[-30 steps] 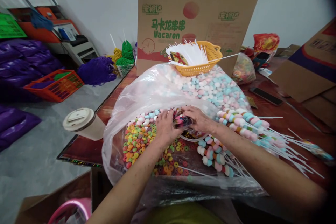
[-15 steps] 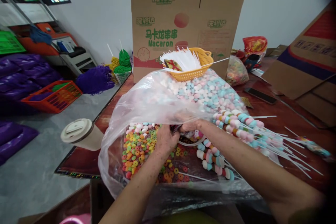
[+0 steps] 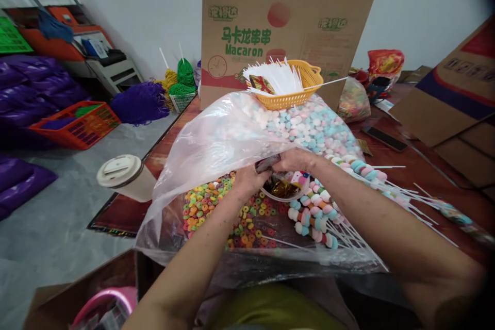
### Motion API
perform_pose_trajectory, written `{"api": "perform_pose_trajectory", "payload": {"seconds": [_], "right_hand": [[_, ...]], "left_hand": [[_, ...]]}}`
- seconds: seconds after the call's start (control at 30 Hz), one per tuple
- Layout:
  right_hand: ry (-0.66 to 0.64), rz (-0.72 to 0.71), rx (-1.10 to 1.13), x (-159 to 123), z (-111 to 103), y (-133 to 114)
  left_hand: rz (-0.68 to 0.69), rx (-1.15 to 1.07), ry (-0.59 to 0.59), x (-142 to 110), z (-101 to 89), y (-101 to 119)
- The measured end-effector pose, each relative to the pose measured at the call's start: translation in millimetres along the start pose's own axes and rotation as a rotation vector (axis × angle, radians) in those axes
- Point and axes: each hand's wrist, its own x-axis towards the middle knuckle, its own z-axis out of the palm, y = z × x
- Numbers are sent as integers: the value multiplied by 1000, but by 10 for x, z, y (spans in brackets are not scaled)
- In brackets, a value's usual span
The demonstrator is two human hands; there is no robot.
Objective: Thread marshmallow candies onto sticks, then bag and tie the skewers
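Note:
My left hand [image 3: 249, 180] and my right hand [image 3: 294, 159] meet at the mouth of a large clear plastic bag [image 3: 209, 139]. Between their closed fingers is a dark, shiny wrapper [image 3: 267, 163], partly hidden. Just below sits a clear round tub [image 3: 284, 199] with gold and coloured wrappers inside. Left of my hands lie many small fruit-coloured cereal rings [image 3: 203, 206]. Marshmallow skewers [image 3: 315, 224] on white sticks lie near my right forearm, which covers some of them. Pink, white and blue marshmallows [image 3: 309, 121] spread behind my hands, under the plastic.
A yellow basket [image 3: 288, 100] of white sticks stands behind the marshmallows, before a tall cardboard box [image 3: 294, 26]. At the left table edge is a lidded paper cup [image 3: 131, 180]. A phone [image 3: 384, 138] lies on the right. Below left is a pink tub [image 3: 124, 294].
The view has tipped downward. My hands show more clearly from under the plastic, with the dark wrapper between them, and more of the round tub is visible.

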Motion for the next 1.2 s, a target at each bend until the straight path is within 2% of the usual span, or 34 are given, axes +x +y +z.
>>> {"api": "perform_pose_trajectory", "payload": {"seconds": [0.07, 0.17, 0.23, 0.33, 0.43, 0.5, 0.53, 0.6, 0.7, 0.73, 0.8, 0.9, 1.0, 1.1, 1.2], "right_hand": [[-13, -9, 28, 21, -106, -52], [-22, -39, 70, 77, -258, -166], [-10, -63, 92, 123, -350, -276], [28, -128, 128, 168, -450, -515], [35, -255, 192, 168, -443, -830], [3, -305, 220, 160, -357, -1026], [-24, -316, 218, 156, -295, -1098], [-77, -347, 187, 147, -167, -1155], [-82, -352, 110, 101, -55, -984], [-64, -299, 73, 76, -48, -870], [-18, -84, -58, 23, -51, -606], [-35, 77, -186, -16, 20, -269], [-104, 65, -204, 23, 257, -115], [-163, 25, -189, 110, 513, -93], [-180, -17, -168, 168, 599, -73]], "left_hand": [[8, -120, 49, 49, 7, 17], [37, -324, 251, 147, 72, 34], [32, -473, 346, 208, 88, 79], [9, -666, 430, 198, -15, 208], [26, -741, 526, -8, -227, 306], [26, -750, 584, -234, -342, 273], [-12, -755, 606, -360, -375, 217], [-199, -796, 639, -613, -385, 37], [-606, -964, 631, -911, -319, -281], [-702, -1004, 646, -971, -293, -360], [-803, -1028, 667, -1024, -258, -440], [-819, -991, 671, -972, -239, -399], [-853, -1018, 657, -891, -203, -305], [-865, -1057, 645, -862, -128, -250], [-855, -1026, 656, -867, -67, -228]]}}
